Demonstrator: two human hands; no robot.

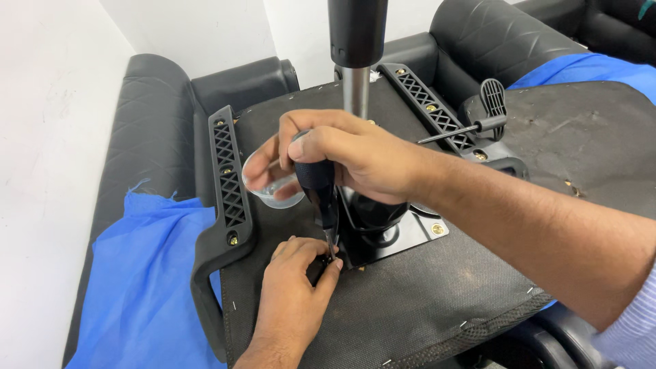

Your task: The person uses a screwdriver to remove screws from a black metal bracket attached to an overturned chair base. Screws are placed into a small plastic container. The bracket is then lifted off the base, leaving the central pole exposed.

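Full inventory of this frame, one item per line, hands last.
seat underside: 1, black fabric, centre
armrests: 2, black plastic, bolted on the seat's left and right edges
mounting plate: 1, black metal, seat centre
gas column: 1, black and silver, upright from plate
small cup: 1, clear, behind right hand
lever: 1, black, right of column
blue sheet: 1, under seat
sofa: 1, black, behind
screwdriver: 1, black handle
right hand: grips screwdriver
left hand: fingers at tip
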